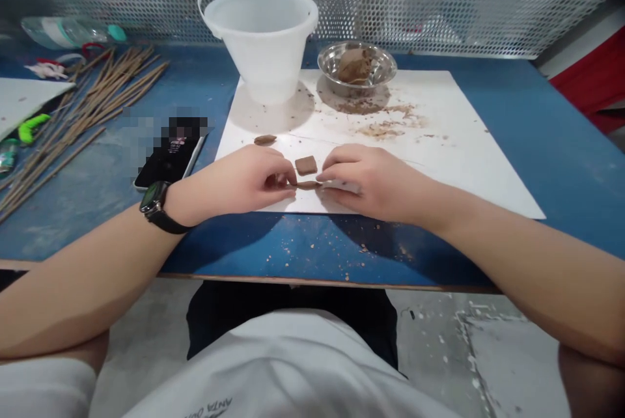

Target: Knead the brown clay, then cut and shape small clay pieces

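Note:
A thin brown strip of what looks like clay (308,185) lies crosswise between my two hands, low over the white board (439,164). My left hand (249,177) has its thumb and fingers closed at the strip's left end. At the right end, the fingers of my right hand (371,180) are closed in the same way. Just beyond the strip sits a small, flat, squarish brown clay piece (306,165), apart from both hands. Farther left, a leaf-shaped brown piece (265,140) lies on the board.
A white bucket (263,47) stands at the back, beside a metal bowl (332,79) holding a brown lump (355,65). On the left are a phone (170,154), a bundle of thin sticks (97,92) and a plastic bottle (73,32). Brown crumbs dot the blue table (303,249).

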`<state>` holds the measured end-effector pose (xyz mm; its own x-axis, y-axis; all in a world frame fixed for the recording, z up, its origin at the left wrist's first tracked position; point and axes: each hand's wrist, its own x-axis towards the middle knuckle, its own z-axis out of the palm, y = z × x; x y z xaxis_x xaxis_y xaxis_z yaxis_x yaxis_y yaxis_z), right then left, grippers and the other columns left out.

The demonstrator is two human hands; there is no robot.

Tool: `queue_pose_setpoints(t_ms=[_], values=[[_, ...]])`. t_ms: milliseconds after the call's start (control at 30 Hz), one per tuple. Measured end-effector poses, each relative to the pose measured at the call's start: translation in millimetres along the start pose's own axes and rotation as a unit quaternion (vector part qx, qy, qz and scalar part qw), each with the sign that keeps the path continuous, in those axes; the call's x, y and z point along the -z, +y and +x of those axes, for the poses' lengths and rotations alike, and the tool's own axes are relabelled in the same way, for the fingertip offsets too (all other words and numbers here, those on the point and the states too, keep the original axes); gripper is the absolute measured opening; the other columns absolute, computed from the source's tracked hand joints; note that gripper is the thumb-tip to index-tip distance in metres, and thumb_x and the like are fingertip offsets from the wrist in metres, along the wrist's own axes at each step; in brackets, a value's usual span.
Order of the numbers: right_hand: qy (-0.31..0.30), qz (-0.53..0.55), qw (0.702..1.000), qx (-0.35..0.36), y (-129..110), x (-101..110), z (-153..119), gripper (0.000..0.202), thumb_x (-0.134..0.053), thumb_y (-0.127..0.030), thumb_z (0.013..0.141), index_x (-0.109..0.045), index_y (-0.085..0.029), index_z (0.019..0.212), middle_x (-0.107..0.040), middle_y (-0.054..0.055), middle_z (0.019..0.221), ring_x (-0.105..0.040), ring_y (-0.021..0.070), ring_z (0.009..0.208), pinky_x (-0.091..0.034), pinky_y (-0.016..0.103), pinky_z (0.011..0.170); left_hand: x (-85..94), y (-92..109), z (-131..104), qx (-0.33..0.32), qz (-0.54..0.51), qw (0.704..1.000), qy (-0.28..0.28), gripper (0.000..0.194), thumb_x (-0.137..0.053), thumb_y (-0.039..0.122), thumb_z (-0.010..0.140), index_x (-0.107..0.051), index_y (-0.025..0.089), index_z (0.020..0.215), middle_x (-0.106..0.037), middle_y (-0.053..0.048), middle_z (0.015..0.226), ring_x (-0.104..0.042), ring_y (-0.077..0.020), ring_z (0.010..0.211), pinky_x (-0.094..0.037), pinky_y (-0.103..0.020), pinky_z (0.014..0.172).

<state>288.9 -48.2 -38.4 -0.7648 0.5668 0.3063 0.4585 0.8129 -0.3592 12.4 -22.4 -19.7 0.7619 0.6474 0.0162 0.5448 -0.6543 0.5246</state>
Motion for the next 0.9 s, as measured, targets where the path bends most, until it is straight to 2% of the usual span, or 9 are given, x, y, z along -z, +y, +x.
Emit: queue_pose_setpoints(t_ms=[100, 200, 367, 500, 567, 667, 767, 900], values=[[-0.035, -0.034, 0.999, 0.001, -3.9, 9.1, -10.4, 0.023, -0.063, -0.025, 0.105, -0.083, -0.017, 0.099, -0.076, 0.014, 0.106, -0.069, 0.0271, 0.094, -0.057, 0.042, 0.083, -0.4, -1.5, 2.7, -0.006, 0.004, 1.000, 0.022, 0.015, -0.074, 0.037, 0.093, -0.083, 0.025, 0.091, -0.075, -0.004, 0.082, -0.064, -0.0205, 0.075, -0.042, -0.034, 0.076], [-0.054, -0.056, 0.997, 0.009, -4.2, 10.1, -14.5, 0.027, -0.059, -0.030, 0.108, -0.083, -0.018, 0.101, -0.075, 0.015, 0.107, -0.067, 0.0281, 0.094, -0.055, 0.044, 0.083, -3.8, -1.9, 6.7, -0.018, -0.014, 0.999, 0.031, 0.020, -0.074, 0.041, 0.096, -0.086, 0.026, 0.096, -0.076, -0.006, 0.087, -0.066, -0.0226, 0.081, -0.045, -0.036, 0.081], [-0.039, -0.060, 0.997, -0.002, -3.8, 2.6, -11.0, 0.031, -0.059, -0.035, 0.109, -0.081, -0.014, 0.112, -0.073, 0.018, 0.108, -0.065, 0.0304, 0.097, -0.056, 0.046, 0.087, -13.9, 2.0, 9.4, -0.028, 0.000, 0.999, 0.043, 0.030, -0.068, 0.046, 0.103, -0.089, 0.024, 0.107, -0.078, -0.009, 0.097, -0.068, -0.0226, 0.084, -0.048, -0.037, 0.081], [-0.050, -0.112, 0.992, -0.041, -28.3, -3.7, -12.5, 0.054, -0.061, -0.049, 0.108, -0.074, -0.003, 0.133, -0.069, 0.026, 0.124, -0.061, 0.0398, 0.117, -0.055, 0.056, 0.103, -17.1, 13.8, -1.2, -0.046, 0.053, 0.997, 0.021, 0.030, -0.063, 0.036, 0.107, -0.088, 0.025, 0.118, -0.076, -0.010, 0.108, -0.071, -0.0248, 0.096, -0.053, -0.038, 0.086], [-0.070, -0.152, 0.983, -0.080, -47.2, -5.3, -16.3, 0.065, -0.057, -0.053, 0.110, -0.070, 0.002, 0.140, -0.067, 0.029, 0.126, -0.059, 0.0431, 0.117, -0.056, 0.060, 0.101, -17.3, 25.2, -10.8, -0.033, 0.110, 0.993, 0.018, 0.033, -0.059, 0.035, 0.109, -0.087, 0.024, 0.121, -0.073, -0.013, 0.114, -0.070, -0.0281, 0.101, -0.057, -0.043, 0.090], [-0.068, -0.169, 0.976, -0.121, -70.6, -5.6, -22.0, 0.077, -0.050, -0.060, 0.111, -0.065, 0.006, 0.148, -0.067, 0.032, 0.129, -0.059, 0.0447, 0.116, -0.057, 0.062, 0.098, -18.3, 45.5, -25.5, -0.001, 0.189, 0.982, 0.023, 0.040, -0.058, 0.036, 0.107, -0.081, 0.020, 0.136, -0.069, -0.019, 0.125, -0.069, -0.0354, 0.109, -0.062, -0.053, 0.093], [-0.043, -0.170, 0.979, -0.102, -83.4, -5.9, -24.6, 0.074, -0.048, -0.054, 0.113, -0.065, 0.009, 0.147, -0.066, 0.035, 0.140, -0.058, 0.0466, 0.126, -0.058, 0.063, 0.102, -20.6, 61.7, -36.5, -0.023, 0.223, 0.974, 0.041, 0.048, -0.057, 0.034, 0.106, -0.074, 0.009, 0.143, -0.067, -0.025, 0.134, -0.066, -0.0410, 0.120, -0.063, -0.058, 0.098], [-0.013, -0.174, 0.978, -0.115, -90.7, -12.3, -25.3, 0.071, -0.045, -0.050, 0.114, -0.067, 0.010, 0.144, -0.067, 0.036, 0.144, -0.055, 0.0489, 0.132, -0.058, 0.067, 0.103, -26.3, 70.4, -44.0, -0.004, 0.253, 0.967, 0.037, 0.057, -0.055, 0.041, 0.105, -0.070, 0.002, 0.145, -0.068, -0.028, 0.128, -0.064, -0.0424, 0.112, -0.063, -0.062, 0.094]])
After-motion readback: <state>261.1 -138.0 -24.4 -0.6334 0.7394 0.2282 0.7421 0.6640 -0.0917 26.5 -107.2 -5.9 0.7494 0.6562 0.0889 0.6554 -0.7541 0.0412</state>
